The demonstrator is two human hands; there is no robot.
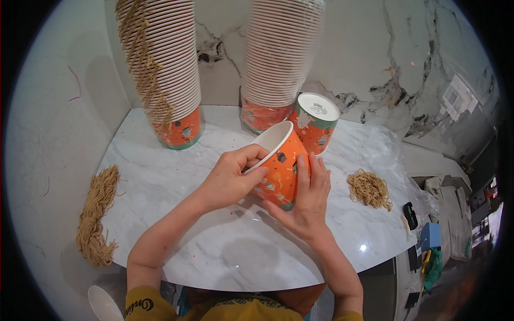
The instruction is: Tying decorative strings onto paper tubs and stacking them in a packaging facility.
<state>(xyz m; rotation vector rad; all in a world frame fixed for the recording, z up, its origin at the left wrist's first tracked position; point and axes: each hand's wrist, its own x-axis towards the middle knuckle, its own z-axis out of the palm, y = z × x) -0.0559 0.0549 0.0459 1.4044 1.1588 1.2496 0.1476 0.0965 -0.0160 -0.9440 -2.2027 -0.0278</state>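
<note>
An orange paper bucket (281, 171) with a white rim and a green band at its base is tilted above the table, its mouth toward the upper left. My left hand (230, 176) pinches the rim, thumb outside and fingers at the inner edge. Against the printed outside rests my right hand (305, 200), its fingers along the far side and its thumb under the lower part. The bucket's inside shows only as a white strip. Just behind it, a matching bucket (321, 128) stands upside down with its white base up.
Two tall stacks of nested buckets stand behind: the left stack (179, 69) with tan string draped down it, the middle stack (276, 64) in clear plastic. Tan string bundles lie left (96, 214) and right (369, 189). Crumpled clear plastic (388, 147) covers the table's (219, 251) right edge.
</note>
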